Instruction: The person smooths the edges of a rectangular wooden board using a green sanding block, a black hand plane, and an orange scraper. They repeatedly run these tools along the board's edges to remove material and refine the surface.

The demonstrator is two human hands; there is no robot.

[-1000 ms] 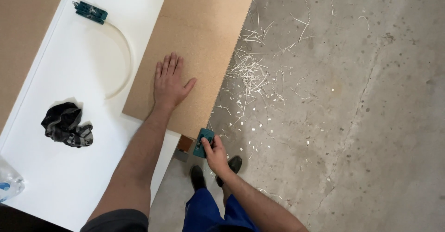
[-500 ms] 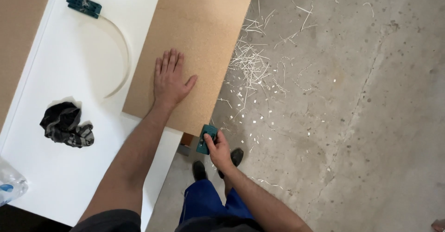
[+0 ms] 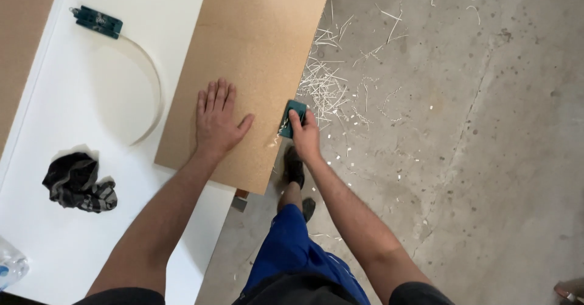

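Observation:
A long brown chipboard panel [image 3: 255, 49] lies on a white table [image 3: 91, 98], its right edge hanging over the floor. My left hand [image 3: 217, 120] presses flat on the panel, fingers spread. My right hand [image 3: 304, 133] grips a small teal edge-trimming tool [image 3: 292, 117] set against the panel's right edge, partway up from the near corner. A thin pale sliver curls off at the tool.
A second teal tool [image 3: 95, 21] with a curved white edging strip [image 3: 149, 92] lies on the table at far left. A crumpled dark cloth [image 3: 78, 182] sits nearer. White trimmings [image 3: 331, 83] litter the concrete floor. My black shoes [image 3: 296, 165] stand below the panel's corner.
My right hand has slid the teal tool up along the panel's right edge from the near corner. My left hand has stayed flat on the panel.

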